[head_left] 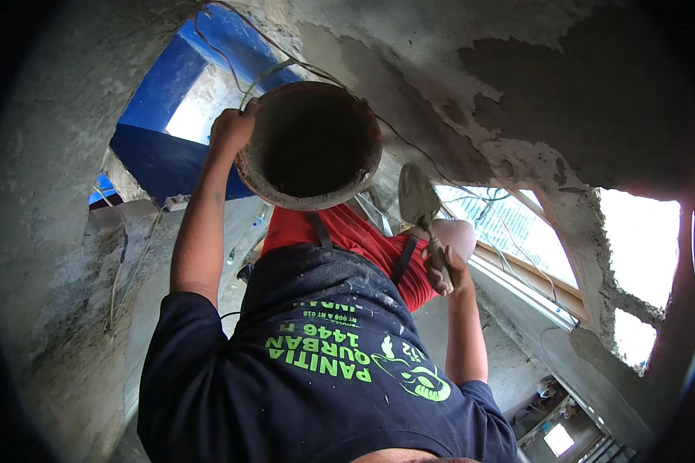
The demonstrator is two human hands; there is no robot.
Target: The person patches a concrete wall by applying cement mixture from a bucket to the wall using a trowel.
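Note:
A round bucket [309,202] with a grey, mortar-crusted rim hangs in front of my red shorts. My left hand [233,130] grips its rim at the upper left. The bucket's inside is dark, so what it contains cannot be made out. To the right of the bucket, my right hand [446,272] is closed around the handle of a pointed masonry trowel [418,193]. The trowel's blade points up and away from me, coated in grey mortar, and stands apart from the bucket.
A rough wall [409,92] with a darker grey plaster patch [587,85] rises ahead and to the right. Blue panels [158,92] frame an opening at the upper left. Loose cables [282,52] run past the bucket. Bright openings [637,247] break the wall at right.

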